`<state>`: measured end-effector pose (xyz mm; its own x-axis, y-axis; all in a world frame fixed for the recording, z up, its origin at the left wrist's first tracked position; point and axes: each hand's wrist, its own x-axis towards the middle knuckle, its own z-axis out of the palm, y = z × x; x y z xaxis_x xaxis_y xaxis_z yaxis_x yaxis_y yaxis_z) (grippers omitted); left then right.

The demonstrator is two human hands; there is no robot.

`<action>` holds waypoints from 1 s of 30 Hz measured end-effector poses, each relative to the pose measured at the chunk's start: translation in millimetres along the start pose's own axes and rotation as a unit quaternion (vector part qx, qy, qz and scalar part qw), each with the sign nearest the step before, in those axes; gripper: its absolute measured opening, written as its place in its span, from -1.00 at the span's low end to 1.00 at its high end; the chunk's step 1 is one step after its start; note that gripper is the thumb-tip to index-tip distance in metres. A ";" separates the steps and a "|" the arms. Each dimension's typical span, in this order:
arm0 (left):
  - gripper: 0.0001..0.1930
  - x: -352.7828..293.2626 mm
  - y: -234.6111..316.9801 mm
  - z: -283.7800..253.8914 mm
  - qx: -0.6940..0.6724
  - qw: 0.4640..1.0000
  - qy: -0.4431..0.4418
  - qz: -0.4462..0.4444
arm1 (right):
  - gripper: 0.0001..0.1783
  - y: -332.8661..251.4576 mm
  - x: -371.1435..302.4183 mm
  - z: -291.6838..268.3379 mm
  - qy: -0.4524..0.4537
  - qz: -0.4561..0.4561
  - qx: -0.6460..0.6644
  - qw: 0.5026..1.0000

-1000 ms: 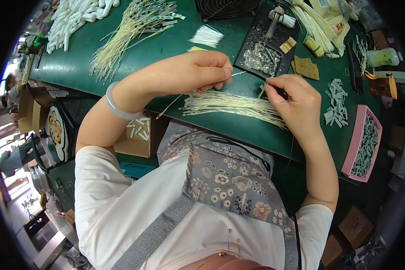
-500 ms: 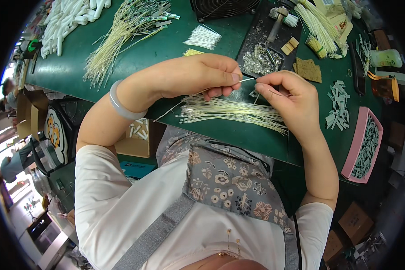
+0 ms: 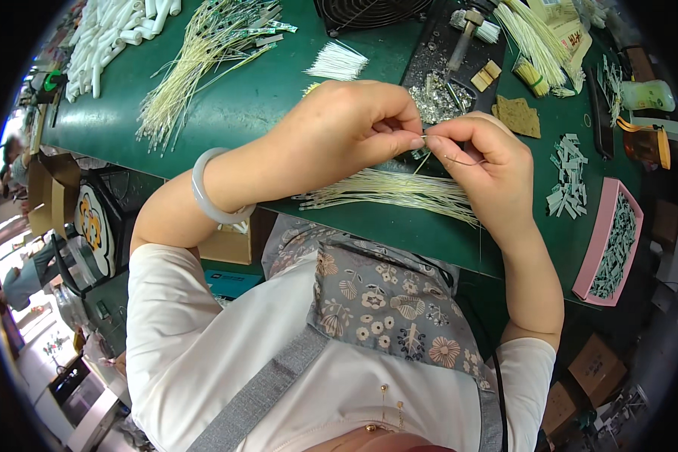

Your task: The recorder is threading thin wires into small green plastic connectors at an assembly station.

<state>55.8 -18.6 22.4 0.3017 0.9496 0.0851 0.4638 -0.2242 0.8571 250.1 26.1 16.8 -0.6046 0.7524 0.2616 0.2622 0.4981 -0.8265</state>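
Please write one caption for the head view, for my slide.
Left hand and right hand handle thin wire beside a bundle of pale wires on a green workbench.

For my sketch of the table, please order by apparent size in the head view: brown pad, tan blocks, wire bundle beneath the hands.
1. Wire bundle, partly hidden
2. Brown pad
3. Tan blocks

i monitor a circular fisheye field: corners are black, and straight edges bow toward the rim. light is strongest at the far-left windows (image 3: pixel 34 322), where i register overexposure and blue fringing. the green tabletop (image 3: pixel 218 113) is moderately bright, with a soft sheen at its left end. the floor at right is dim. the center reads sharp, but the thin strand (image 3: pixel 459 160) is barely resolved; the periphery smears.
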 end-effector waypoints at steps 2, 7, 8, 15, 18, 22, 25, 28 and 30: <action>-0.89 0.0 1.0 1.3 0.007 1.000 0.010 0.003 | -0.90 0.9 -0.7 0.2 0.009 -0.001 -0.004 1.000; -0.88 -0.5 -0.7 4.0 -0.141 0.984 0.008 -0.106 | -0.90 -4.1 -3.4 -0.6 -0.001 0.090 0.050 0.995; -0.88 -0.5 -2.4 4.9 -0.141 0.984 0.008 -0.105 | -0.90 -3.4 -3.7 -0.1 0.003 0.095 0.068 0.993; -0.87 -0.8 -6.7 5.5 -0.290 0.947 -0.006 -0.139 | -0.87 -0.5 -5.1 0.5 -0.019 0.186 0.193 0.963; -0.89 0.4 -5.5 3.3 -0.297 0.942 -0.011 -0.156 | -0.85 1.8 -5.5 0.5 -0.037 0.190 0.188 0.963; -0.94 3.9 -8.9 7.0 -0.248 0.961 0.024 -0.123 | -0.83 0.3 -4.5 2.8 -0.006 0.203 0.271 0.941; -0.96 6.2 -6.9 7.3 -0.199 0.972 -0.006 -0.121 | -0.81 -0.2 -3.4 1.3 -0.009 0.229 0.307 0.924; -0.95 10.1 -7.8 7.6 -0.175 0.974 -0.032 -0.139 | -0.79 1.8 -2.7 -0.7 -0.019 0.244 0.324 0.914; -0.95 12.2 -8.3 8.9 -0.176 0.974 -0.029 -0.138 | -0.79 3.5 -3.3 -0.3 -0.021 0.253 0.327 0.910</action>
<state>63.0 -7.1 11.9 0.2577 0.9466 -0.1937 0.2220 0.1371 0.9654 253.2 25.6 13.2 -0.5634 0.7899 -0.2423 0.0192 -0.2807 -0.9596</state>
